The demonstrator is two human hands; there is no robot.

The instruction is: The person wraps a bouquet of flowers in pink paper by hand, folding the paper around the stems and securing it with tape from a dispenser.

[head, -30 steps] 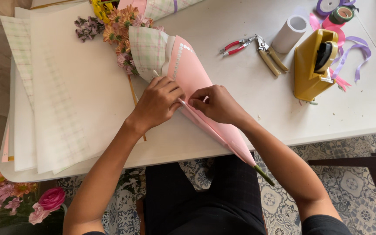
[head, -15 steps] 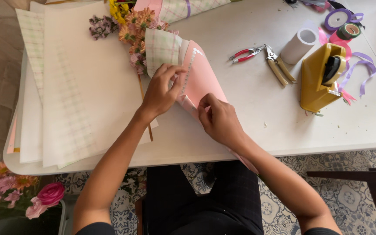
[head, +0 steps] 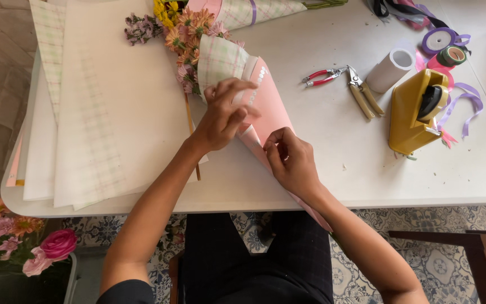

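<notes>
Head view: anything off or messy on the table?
Mostly tidy. The paper stack overhangs the table's left edge, sheets fanned unevenly. Ribbon scraps lie loose by the yellow tape dispenser. The bouquet's wrapped tip sticks out past the front edge, under the right hand. Nothing looks spilled or damaged.

No labels, signs or screens anywhere. Closest thing to a package is the pink paper cone (head: 265, 110) with a green-checked inner sheet, lying wrapped around the bouquet mid-tabletop (head: 333, 169); a second wrapped cone (head: 254, 10) lies at the far edge.
</notes>
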